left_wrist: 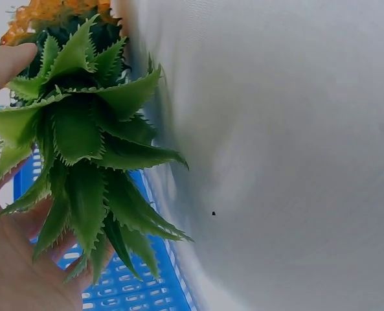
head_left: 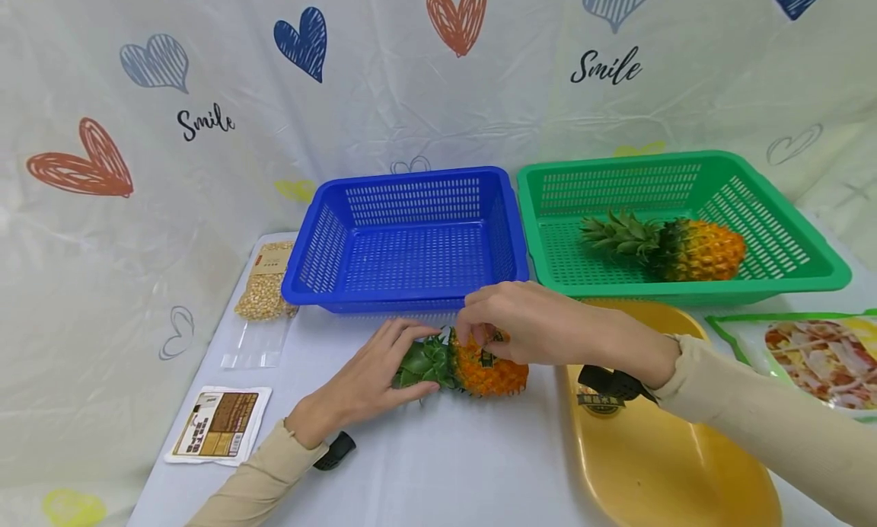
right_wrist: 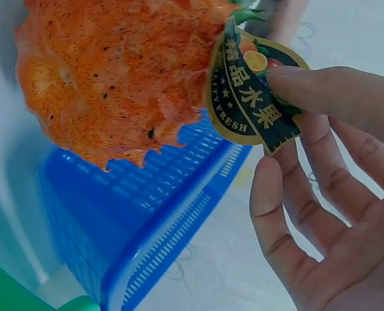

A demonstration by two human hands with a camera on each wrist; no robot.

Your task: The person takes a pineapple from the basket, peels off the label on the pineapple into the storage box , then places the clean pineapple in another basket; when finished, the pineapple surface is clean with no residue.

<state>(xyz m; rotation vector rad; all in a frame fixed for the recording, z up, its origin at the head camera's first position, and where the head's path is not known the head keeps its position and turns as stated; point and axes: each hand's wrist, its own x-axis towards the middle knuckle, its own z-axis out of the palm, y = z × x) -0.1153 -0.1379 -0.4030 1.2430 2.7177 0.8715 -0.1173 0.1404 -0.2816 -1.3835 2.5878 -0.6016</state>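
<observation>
A small orange pineapple [head_left: 503, 378] with a green crown [left_wrist: 81, 129] lies on its side on the white table. My left hand [head_left: 366, 378] holds it at the crown, thumb on the near side and fingers on the far side. My right hand [head_left: 530, 325] is over the orange body and pinches a black-and-gold fruit sticker [right_wrist: 243, 97] between thumb and fingers. In the right wrist view the sticker is bent and its edge meets the pineapple's skin; whether it is stuck there I cannot tell.
Behind the hands stand a blue basket [head_left: 406, 301] and a green basket [head_left: 685, 289] with another pineapple [head_left: 706, 253] in it. A yellow tray [head_left: 658, 466] with a similar sticker [head_left: 601, 404] is at right, beside a food bag [head_left: 822, 356]. Two packets [head_left: 263, 295] [head_left: 219, 424] lie at left.
</observation>
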